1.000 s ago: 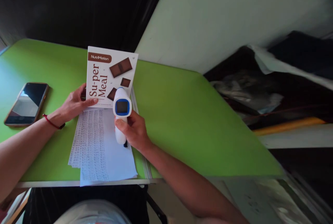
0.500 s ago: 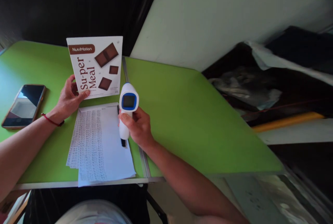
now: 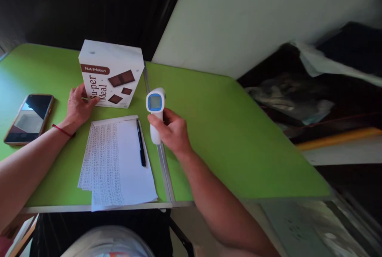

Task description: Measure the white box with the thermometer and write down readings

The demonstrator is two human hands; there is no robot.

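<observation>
A white box [image 3: 119,64] printed "NutriMotion Su-per Meal" with brown chocolate pieces stands on the green table [image 3: 223,141], its top now showing. My left hand [image 3: 79,106] grips the box's lower left corner, thumb on the front face. In my right hand [image 3: 173,129] is a white infrared thermometer [image 3: 155,127], held upright by its handle. Its blue-rimmed screen [image 3: 154,102] is lit and faces me. The thermometer is to the right of the box and apart from it. Handwritten sheets of paper [image 3: 131,181] lie nearer me, with a black pen [image 3: 141,143] on them.
A phone [image 3: 29,119] in an orange-edged case lies at the left of the table. A metal seam [image 3: 165,173] runs across the tabletop. Beyond are a dark panel [image 3: 74,6] and a pale wall [image 3: 238,18]. Shelves with bags [image 3: 292,98] stand at the right.
The box has tilted from facing me squarely to standing with its top visible. My right hand has moved the thermometer right and slightly away, uncovering the pen. The screen has gone from dark to lit.
</observation>
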